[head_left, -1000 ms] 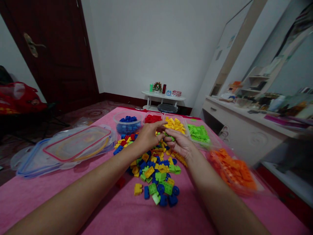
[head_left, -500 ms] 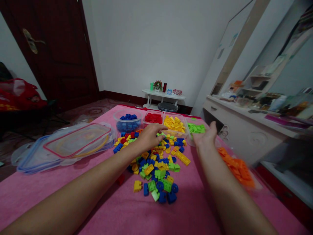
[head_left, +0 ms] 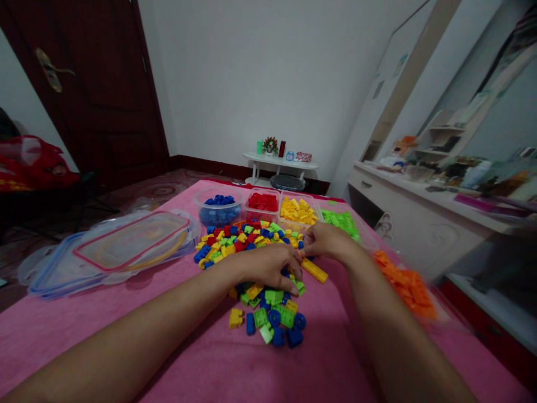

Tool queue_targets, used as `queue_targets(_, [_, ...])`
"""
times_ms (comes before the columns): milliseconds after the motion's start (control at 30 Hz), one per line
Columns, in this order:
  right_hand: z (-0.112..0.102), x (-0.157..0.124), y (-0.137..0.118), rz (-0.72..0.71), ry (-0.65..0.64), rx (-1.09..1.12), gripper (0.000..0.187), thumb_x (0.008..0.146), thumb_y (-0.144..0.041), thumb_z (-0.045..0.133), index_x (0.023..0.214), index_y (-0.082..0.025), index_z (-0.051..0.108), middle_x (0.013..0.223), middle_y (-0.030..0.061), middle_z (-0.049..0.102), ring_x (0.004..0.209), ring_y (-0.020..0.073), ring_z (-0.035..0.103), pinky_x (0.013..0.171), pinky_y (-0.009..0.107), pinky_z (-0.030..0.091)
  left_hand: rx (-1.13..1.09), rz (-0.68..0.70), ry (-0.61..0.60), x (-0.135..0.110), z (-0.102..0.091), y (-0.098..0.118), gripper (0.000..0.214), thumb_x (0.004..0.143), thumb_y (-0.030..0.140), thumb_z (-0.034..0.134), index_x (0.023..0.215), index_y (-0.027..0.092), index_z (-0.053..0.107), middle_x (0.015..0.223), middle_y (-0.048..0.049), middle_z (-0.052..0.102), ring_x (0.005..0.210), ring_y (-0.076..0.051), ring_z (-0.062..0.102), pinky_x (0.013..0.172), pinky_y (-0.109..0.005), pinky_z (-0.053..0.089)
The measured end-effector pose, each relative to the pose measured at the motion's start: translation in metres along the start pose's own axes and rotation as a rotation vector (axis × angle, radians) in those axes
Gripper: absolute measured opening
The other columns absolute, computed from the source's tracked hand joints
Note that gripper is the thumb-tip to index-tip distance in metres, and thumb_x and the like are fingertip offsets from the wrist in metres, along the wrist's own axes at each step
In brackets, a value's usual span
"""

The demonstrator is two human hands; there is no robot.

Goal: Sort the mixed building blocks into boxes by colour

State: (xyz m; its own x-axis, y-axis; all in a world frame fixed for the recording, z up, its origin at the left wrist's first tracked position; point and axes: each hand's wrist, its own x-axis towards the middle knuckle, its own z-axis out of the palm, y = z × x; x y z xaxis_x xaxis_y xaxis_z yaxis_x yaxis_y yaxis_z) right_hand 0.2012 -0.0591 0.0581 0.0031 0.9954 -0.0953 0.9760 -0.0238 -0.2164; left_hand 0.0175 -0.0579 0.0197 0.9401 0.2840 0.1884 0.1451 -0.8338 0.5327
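A mixed pile of toy building bricks [head_left: 235, 240] in blue, yellow, green and red lies on the pink cloth. My left hand [head_left: 271, 266] is over the middle of the pile, its thumb and fingers apart and curved down among the bricks. Close beside it, at the pile's right side, my right hand [head_left: 329, 242] has its fingers drawn together; whatever is in them is hidden. A long yellow brick [head_left: 314, 271] lies just below my right hand. Behind it stands the box of green bricks [head_left: 340, 222].
Behind the pile stand a tub of blue bricks [head_left: 220, 212], a box of red bricks [head_left: 263, 201] and a box of yellow bricks [head_left: 298, 210]. Orange bricks [head_left: 406, 285] sit in a container at right. Stacked lids [head_left: 130, 246] lie at left. A dresser [head_left: 423, 207] stands along the right.
My right hand has moved left from the green box to the pile, and its fingers have closed. My left hand has come nearer and slightly right, lower over the bricks.
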Motion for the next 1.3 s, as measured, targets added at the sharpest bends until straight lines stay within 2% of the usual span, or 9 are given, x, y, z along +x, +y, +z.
queue_targets(133, [0.0,-0.014,-0.022,0.036,-0.174,-0.334,0.024,0.054,-0.03,0.078,0.074,-0.021,0.069,0.075,0.0052,0.068,0.072,0.0208,0.062,0.059,0.027,0.042,0.132,-0.214,0.076,-0.002,-0.01,-0.01,0.028,0.081,0.04,0.057,0.073,0.017,0.072,0.066,-0.0016,0.067,0.061,-0.013,0.058,0.059,-0.021,0.04])
queue_targets(300, [0.0,-0.017,-0.025,-0.003,-0.141,-0.374,0.027,0.057,-0.025,0.071,0.084,-0.021,0.07,0.085,0.0081,0.069,0.077,0.0234,0.063,0.059,0.028,0.042,0.41,-0.333,0.247,-0.003,-0.01,-0.029,0.023,0.076,0.027,0.059,0.094,0.021,0.071,0.092,-0.0054,0.071,0.083,-0.02,0.062,0.069,-0.025,0.042])
queue_targets(500, [0.01,-0.014,-0.027,-0.131,-0.06,-0.339,0.03,0.062,-0.023,0.066,0.092,-0.026,0.071,0.094,0.0092,0.069,0.086,0.0276,0.063,0.064,0.032,0.044,0.441,-0.372,0.175,-0.002,0.001,-0.036,0.026,0.074,0.026,0.058,0.097,0.023,0.071,0.09,-0.0066,0.071,0.084,-0.021,0.064,0.07,-0.026,0.045])
queue_targets(700, [0.03,-0.006,-0.031,-0.113,-0.052,-0.42,0.027,0.064,-0.024,0.064,0.09,-0.022,0.07,0.093,0.0111,0.069,0.088,0.0286,0.063,0.068,0.035,0.046,0.388,-0.437,0.131,0.0,-0.002,-0.029,0.027,0.073,0.025,0.057,0.096,0.024,0.071,0.091,-0.0054,0.072,0.082,-0.021,0.064,0.066,-0.026,0.044])
queue_targets(900, [0.021,-0.008,-0.026,-0.093,-0.075,-0.393,0.022,0.059,-0.028,0.064,0.08,-0.02,0.068,0.087,0.0097,0.068,0.083,0.026,0.063,0.063,0.031,0.045,0.373,-0.539,0.195,-0.003,-0.004,-0.023,0.023,0.072,0.028,0.06,0.09,0.024,0.073,0.085,-0.0049,0.072,0.075,-0.021,0.064,0.059,-0.026,0.041])
queue_targets(1000, [0.012,-0.004,-0.018,-0.105,-0.032,-0.209,0.017,0.06,-0.026,0.061,0.074,-0.017,0.064,0.078,0.0081,0.066,0.074,0.0221,0.062,0.057,0.026,0.041,0.31,-0.516,0.323,-0.003,-0.007,-0.027,0.018,0.072,0.027,0.06,0.084,0.022,0.073,0.078,-0.0042,0.071,0.07,-0.019,0.062,0.06,-0.026,0.041])
queue_targets(1067, [0.01,0.0,-0.014,-0.14,0.028,0.057,0.015,0.061,-0.024,0.058,0.073,-0.016,0.062,0.069,0.0045,0.063,0.064,0.0169,0.059,0.052,0.023,0.038,0.188,-0.465,0.495,-0.001,-0.013,-0.031,0.018,0.074,0.027,0.06,0.085,0.02,0.073,0.079,-0.0039,0.071,0.069,-0.017,0.061,0.062,-0.025,0.042])
queue_targets(1200, [0.012,0.007,-0.016,-0.167,0.106,0.768,0.016,0.063,-0.024,0.056,0.078,-0.017,0.055,0.057,-0.0047,0.051,0.045,0.0078,0.048,0.043,0.019,0.035,-0.294,-0.349,0.897,0.004,-0.029,-0.027,0.024,0.072,0.028,0.064,0.091,0.013,0.067,0.081,-0.0054,0.069,0.068,-0.013,0.06,0.063,-0.023,0.045])
queue_targets(1300, [0.015,0.005,-0.025,-0.23,0.085,1.106,0.026,0.063,-0.027,0.061,0.086,-0.018,0.053,0.058,-0.0078,0.05,0.041,0.0061,0.046,0.042,0.018,0.038,-0.636,-0.351,0.976,0.005,-0.037,-0.017,0.031,0.061,0.03,0.075,0.084,0.012,0.064,0.067,-0.0012,0.064,0.058,-0.01,0.056,0.056,-0.02,0.042])
